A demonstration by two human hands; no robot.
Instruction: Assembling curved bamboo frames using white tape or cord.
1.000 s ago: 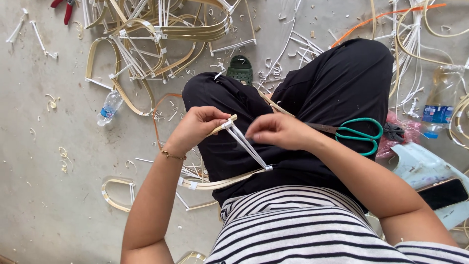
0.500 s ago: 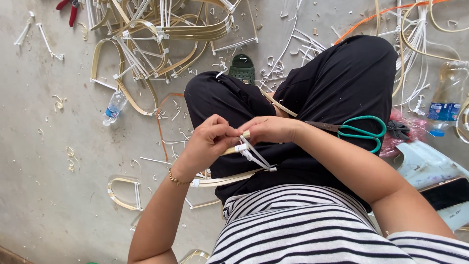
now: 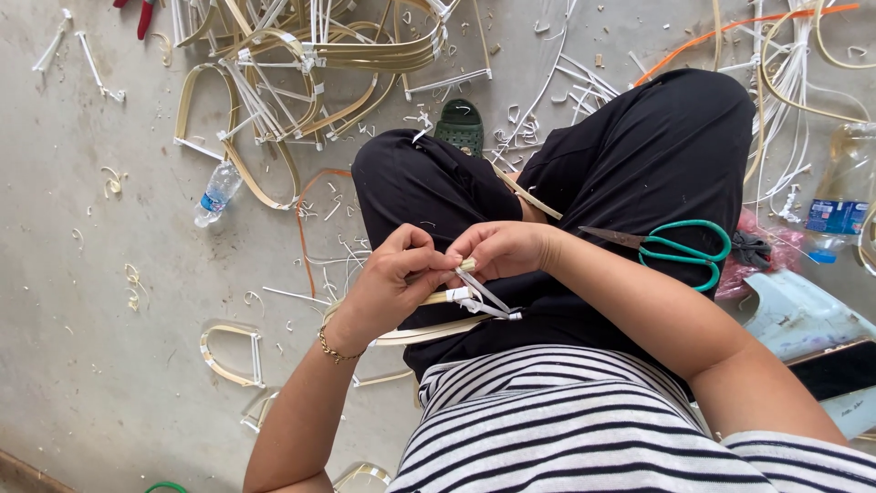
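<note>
The left hand point(image 3: 394, 278) and the right hand point(image 3: 500, 249) meet fingertip to fingertip over the lap, both pinched shut on the end of a thin, flat, pale bamboo strip point(image 3: 429, 330). That strip's long axis runs nearly level across the thighs, curving out from under the left wrist and away towards the person's left; its gripped end points up into the fingers. Thin white plastic ties point(image 3: 484, 298) are bound at the joint and slant down towards the striped shirt. A gold bracelet point(image 3: 336, 349) circles the left wrist.

Further out, green-handled scissors point(image 3: 680, 246) lie on the right thigh of the black trousers, blades pointing at the hands. On the concrete floor point(image 3: 91, 365), a small finished bamboo loop point(image 3: 230, 354) sits beside the left forearm, a clear plastic water bottle point(image 3: 217, 193) lies beyond it, and a heap of bent bamboo frames point(image 3: 310, 64) fills the floor's far side. A dark green sandal point(image 3: 459, 126) shows just past the knees.
</note>
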